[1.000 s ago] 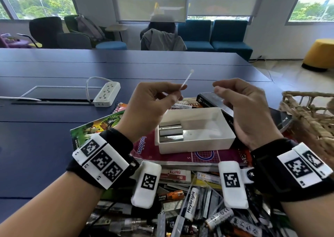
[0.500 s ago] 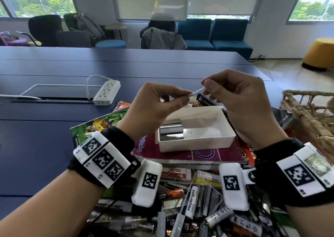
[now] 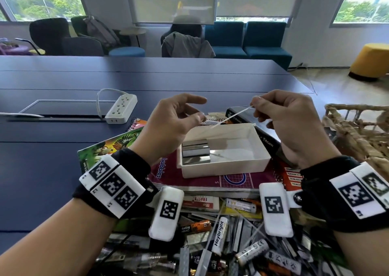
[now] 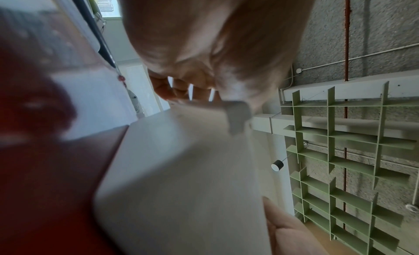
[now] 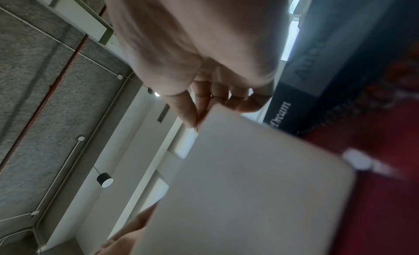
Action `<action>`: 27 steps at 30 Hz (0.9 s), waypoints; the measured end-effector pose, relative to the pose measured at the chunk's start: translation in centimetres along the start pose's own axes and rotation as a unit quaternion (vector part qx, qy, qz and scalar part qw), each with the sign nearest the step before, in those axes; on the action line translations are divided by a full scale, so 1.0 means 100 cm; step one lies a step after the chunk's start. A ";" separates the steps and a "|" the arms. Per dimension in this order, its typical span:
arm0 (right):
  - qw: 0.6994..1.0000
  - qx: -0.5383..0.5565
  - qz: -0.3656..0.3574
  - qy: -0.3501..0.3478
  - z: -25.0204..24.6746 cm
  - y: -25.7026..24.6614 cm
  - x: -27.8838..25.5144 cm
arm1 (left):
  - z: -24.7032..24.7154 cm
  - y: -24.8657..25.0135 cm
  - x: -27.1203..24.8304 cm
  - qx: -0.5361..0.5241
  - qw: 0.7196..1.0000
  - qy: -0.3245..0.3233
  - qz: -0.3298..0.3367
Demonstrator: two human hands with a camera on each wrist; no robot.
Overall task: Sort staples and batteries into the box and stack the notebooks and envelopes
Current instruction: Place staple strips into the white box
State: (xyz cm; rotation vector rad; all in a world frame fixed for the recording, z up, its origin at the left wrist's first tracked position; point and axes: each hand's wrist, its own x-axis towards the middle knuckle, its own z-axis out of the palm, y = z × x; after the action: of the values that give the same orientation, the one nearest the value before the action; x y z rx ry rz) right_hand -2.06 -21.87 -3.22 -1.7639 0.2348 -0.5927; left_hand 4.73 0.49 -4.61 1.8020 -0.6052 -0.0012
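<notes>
My right hand pinches the top end of a thin white cotton-tipped stick, which slants down to the left above the white box. My left hand hovers just left of the stick, fingers loosely spread and holding nothing. Shiny staple strips lie in the box's left end. The box sits on a maroon notebook, which tops a stack. Loose batteries and staple strips are piled in front, partly behind my wrists. The wrist views show only each palm and curled fingers.
A black book lies behind the box and a green notebook to the left. A wicker basket stands at the right. A white power strip rests on the blue table. An eraser lies in the pile.
The stick passed from my left hand to my right. The left hand let go and opened, and the right hand drew the stick slightly to the right.
</notes>
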 end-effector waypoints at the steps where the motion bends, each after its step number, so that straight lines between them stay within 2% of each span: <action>1: 1.000 -0.008 0.001 -0.003 0.000 0.001 0.000 | 0.000 0.000 0.000 0.005 1.000 -0.003 0.001; 5: 1.000 -0.022 0.010 -0.013 0.002 0.005 0.000 | -0.001 -0.004 -0.001 0.044 0.998 -0.037 0.015; 10: 0.998 -0.008 0.046 -0.050 0.003 0.007 -0.001 | 0.000 -0.006 -0.003 0.024 0.994 -0.108 -0.015; 17: 0.996 0.013 0.051 -0.065 0.002 0.005 -0.004 | 0.000 -0.008 -0.002 0.041 0.993 -0.106 -0.012; 27: 0.994 -0.037 0.055 -0.083 0.001 0.005 -0.004 | 0.000 -0.008 -0.002 0.051 0.993 -0.106 -0.010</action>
State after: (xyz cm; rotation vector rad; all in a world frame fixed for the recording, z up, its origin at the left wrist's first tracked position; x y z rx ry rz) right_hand -2.25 -21.70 -3.80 -1.8479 0.2386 -0.3592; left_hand 4.92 0.75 -5.39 1.9211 -0.7481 -0.1797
